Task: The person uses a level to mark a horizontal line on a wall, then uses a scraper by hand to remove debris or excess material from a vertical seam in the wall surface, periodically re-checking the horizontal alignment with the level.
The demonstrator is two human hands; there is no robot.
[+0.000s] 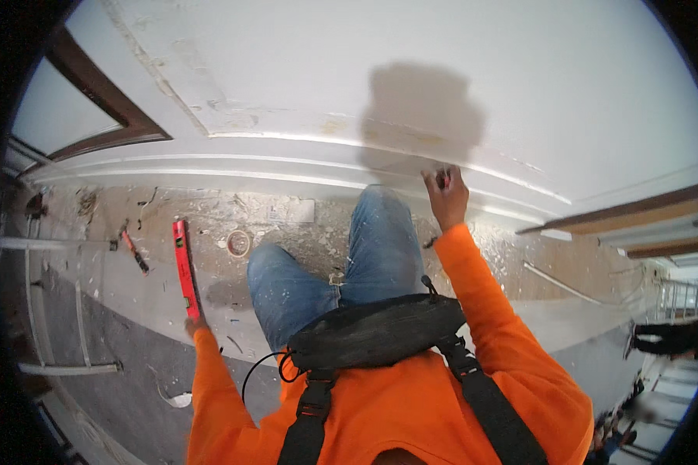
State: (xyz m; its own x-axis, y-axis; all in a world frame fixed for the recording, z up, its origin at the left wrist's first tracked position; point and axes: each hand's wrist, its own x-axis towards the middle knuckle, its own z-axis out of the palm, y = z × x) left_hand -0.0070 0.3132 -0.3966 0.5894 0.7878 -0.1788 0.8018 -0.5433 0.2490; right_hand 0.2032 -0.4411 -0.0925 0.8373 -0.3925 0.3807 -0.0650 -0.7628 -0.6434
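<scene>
A red spirit level (184,263) points away from me on the left, its near end in the closed fingers of my left hand (193,324). Up at the white wall (287,77), my right hand (448,203) is closed in a pinch beside the long white moulding (287,167). Something small and reddish shows between its fingers, too little of it to name. A dark shadow falls on the wall above that hand. My knees, in dusty blue jeans, are close to the foot of the wall.
On the debris-strewn floor lie a hammer (134,249), a roll of tape (239,243) and a flat pale piece (291,211). A metal frame (54,245) stands at far left. To the right are a thin white strip (558,280) and a person in dark clothes (675,338).
</scene>
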